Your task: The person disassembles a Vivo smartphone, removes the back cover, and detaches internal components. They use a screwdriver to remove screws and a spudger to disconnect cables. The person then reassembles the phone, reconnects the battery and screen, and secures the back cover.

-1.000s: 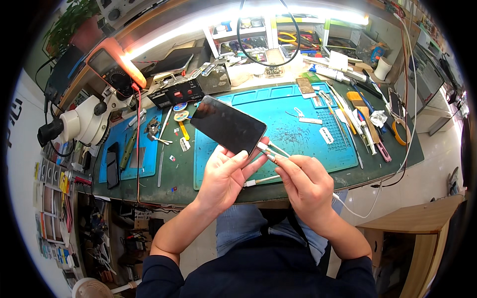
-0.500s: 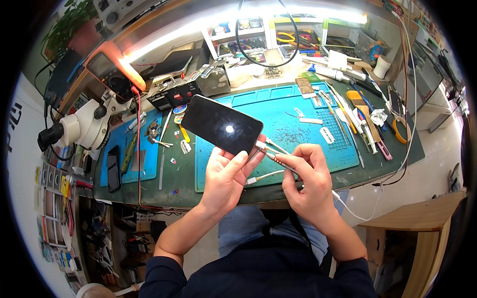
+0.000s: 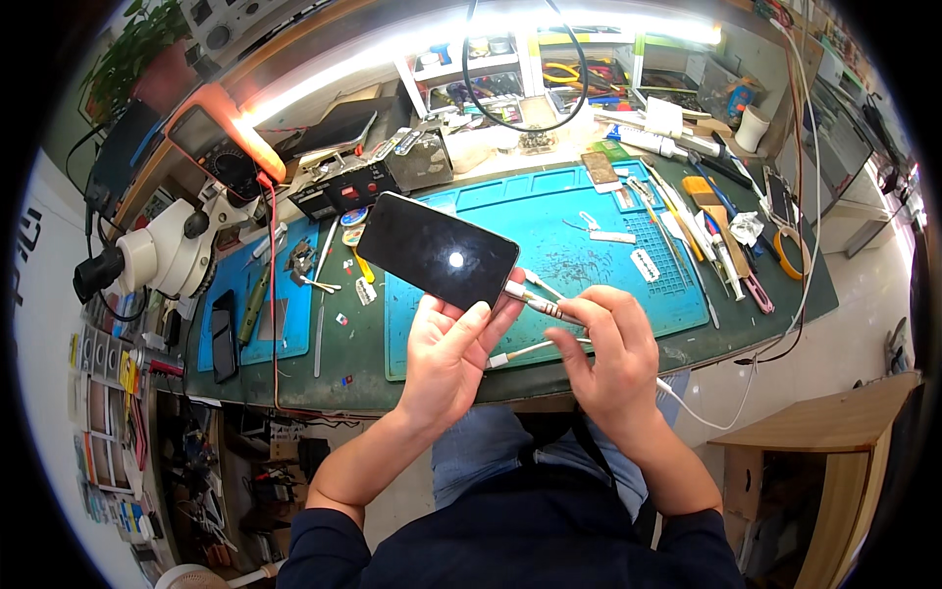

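Observation:
My left hand (image 3: 449, 358) is closed round the lower end of a smartphone (image 3: 442, 253), which is tilted with its dark screen up and a bright lamp reflection on it. A white charging cable (image 3: 546, 308) meets the phone's lower edge with its plug; how far the plug sits in is hidden. Just right of it is my right hand (image 3: 613, 358), its fingertips at the cable and its thumb held apart below them. Another white cable end (image 3: 498, 361) hangs under the phone, and one more white plug lies close above the held cable.
A blue repair mat (image 3: 579, 265) covers the bench, with a razor blade (image 3: 645, 265) on it. Tweezers, brushes and scissors (image 3: 791, 257) lie at the right. A microscope (image 3: 157, 250), a multimeter (image 3: 221, 147) and another phone (image 3: 225, 339) are at the left.
My right hand has loosened: thumb and fingers have parted, baring more of the cable. The phone and my left hand have barely moved.

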Demonstrator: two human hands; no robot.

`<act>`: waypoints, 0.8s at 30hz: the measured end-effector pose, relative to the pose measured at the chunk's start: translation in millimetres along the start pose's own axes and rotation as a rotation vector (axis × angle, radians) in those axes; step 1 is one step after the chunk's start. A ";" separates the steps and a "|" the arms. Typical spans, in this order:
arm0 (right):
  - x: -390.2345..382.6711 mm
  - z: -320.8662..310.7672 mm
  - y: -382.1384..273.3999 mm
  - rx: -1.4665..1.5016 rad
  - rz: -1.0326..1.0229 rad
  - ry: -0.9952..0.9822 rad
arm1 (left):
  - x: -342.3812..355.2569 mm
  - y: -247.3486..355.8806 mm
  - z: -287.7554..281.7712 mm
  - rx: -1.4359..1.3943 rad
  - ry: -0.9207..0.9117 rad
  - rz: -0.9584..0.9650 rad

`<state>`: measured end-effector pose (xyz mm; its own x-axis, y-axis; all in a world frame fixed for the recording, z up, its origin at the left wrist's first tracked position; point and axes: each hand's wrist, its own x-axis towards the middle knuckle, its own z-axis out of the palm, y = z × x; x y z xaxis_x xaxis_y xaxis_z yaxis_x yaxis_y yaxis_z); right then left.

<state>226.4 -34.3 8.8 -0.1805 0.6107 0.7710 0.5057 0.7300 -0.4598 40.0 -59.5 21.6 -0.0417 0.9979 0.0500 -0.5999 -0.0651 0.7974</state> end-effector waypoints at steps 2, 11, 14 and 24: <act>-7.4 3.7 5.4 -0.030 -0.025 0.013 | -0.3 -0.4 0.7 -0.001 0.001 0.003; -8.4 1.1 3.9 -0.097 -0.032 -0.015 | -1.1 -3.7 -0.2 -0.010 -0.012 0.006; -10.4 -0.2 8.0 -0.098 -0.034 -0.061 | -1.7 -3.6 -0.8 0.001 -0.010 0.012; -8.3 -2.1 8.2 -0.132 -0.040 -0.065 | -2.0 -3.6 0.6 0.007 -0.004 0.012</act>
<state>233.8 -34.0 -0.5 -0.2547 0.6036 0.7556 0.6025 0.7102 -0.3642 42.7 -61.2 19.0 -0.0455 0.9970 0.0624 -0.5940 -0.0772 0.8007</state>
